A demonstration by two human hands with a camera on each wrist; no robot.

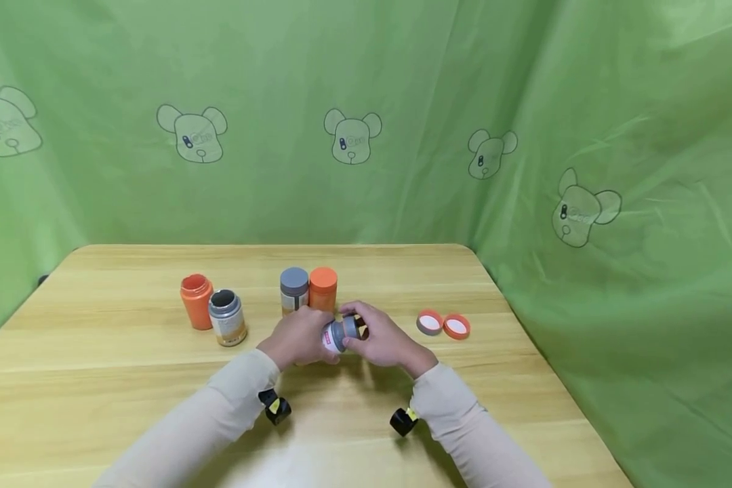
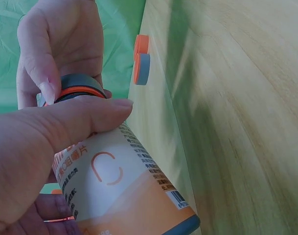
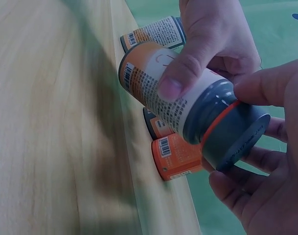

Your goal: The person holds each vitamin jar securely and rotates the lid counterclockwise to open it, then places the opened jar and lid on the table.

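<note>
My left hand grips the body of a bottle with a white and orange label and a grey neck, tilted over the table. At the bottle's mouth sits a grey cap, with an orange-red band showing along its edge on the neck side. The fingers and thumb of my right hand hold this cap around its side. Just behind the left hand stand a grey-capped bottle and an orange-capped bottle, side by side.
To the left, an uncapped orange bottle and an uncapped grey-necked bottle stand upright. On the right, a grey lid and an orange lid lie with white insides up. Green curtain surrounds the wooden table.
</note>
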